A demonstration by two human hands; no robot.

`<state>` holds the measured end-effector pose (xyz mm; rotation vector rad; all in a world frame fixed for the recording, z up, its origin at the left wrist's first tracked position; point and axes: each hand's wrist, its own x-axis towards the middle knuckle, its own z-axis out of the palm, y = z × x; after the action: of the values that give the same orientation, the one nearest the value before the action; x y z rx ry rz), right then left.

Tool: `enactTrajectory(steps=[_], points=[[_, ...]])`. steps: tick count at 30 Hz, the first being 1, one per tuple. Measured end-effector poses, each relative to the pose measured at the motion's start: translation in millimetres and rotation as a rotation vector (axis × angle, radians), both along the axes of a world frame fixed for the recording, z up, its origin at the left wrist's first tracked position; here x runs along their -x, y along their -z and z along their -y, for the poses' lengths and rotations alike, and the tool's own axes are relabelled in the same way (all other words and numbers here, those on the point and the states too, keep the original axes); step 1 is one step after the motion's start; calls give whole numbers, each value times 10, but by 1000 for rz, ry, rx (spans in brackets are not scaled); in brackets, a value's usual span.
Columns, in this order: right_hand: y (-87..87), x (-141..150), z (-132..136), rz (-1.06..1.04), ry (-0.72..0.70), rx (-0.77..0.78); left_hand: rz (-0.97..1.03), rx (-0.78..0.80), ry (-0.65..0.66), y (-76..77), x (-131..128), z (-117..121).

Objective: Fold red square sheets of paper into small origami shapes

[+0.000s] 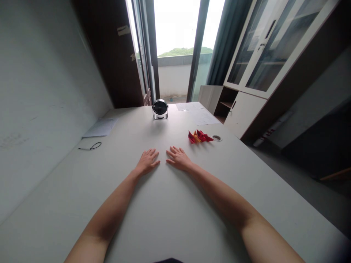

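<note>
My left hand lies palm down on the white table, fingers spread and holding nothing. A short gap to its right, my right hand also rests flat on the tabletop with its fingers apart. Beyond the right hand and to its right sit folded paper pieces, red and orange-yellow, bunched together; neither hand touches them. Farther back, straight ahead of both hands, stands a small round black device in a silver stand, possibly a fan.
A black cable tie or cord loop and a stack of papers lie at left by the wall. Flat paper sheets are at the back right. A round cable hole adjoins the red paper. Cabinets stand beyond the right edge.
</note>
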<state>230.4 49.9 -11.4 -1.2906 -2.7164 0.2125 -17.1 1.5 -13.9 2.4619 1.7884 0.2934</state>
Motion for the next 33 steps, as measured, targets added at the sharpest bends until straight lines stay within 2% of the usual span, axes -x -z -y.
enactTrajectory(steps=[33], points=[[3,-5,2,-4,2,0,15,-2,-4,7,-1,0]])
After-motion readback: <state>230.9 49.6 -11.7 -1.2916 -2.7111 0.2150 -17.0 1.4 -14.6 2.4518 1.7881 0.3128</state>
